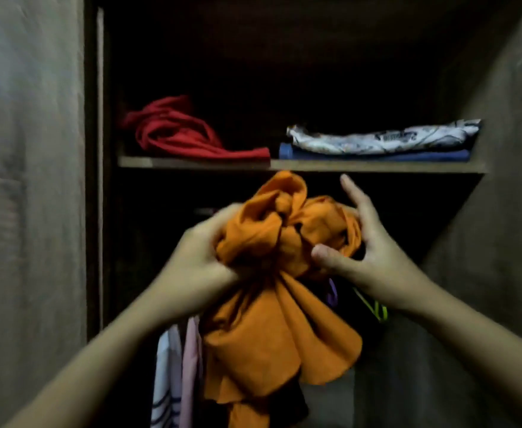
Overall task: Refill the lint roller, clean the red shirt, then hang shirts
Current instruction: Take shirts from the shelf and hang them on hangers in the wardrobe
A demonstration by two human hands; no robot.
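Note:
A bunched orange shirt (pixel 281 273) hangs in front of me inside an open wardrobe, just below the shelf. My left hand (pixel 204 251) is clenched on its left side. My right hand (pixel 361 242) presses against its right side with the thumb dug into the cloth and the forefinger stretched up. A crumpled red shirt (pixel 179 131) lies on the left part of the wooden shelf (pixel 377 166). No hanger or lint roller is visible.
A folded white patterned garment (pixel 383 137) rests on a folded blue one (pixel 377 155) at the shelf's right. Below, a striped white garment (pixel 165 375) and a pink one (pixel 190 366) hang at the left. Wardrobe walls (pixel 28 211) close in on both sides.

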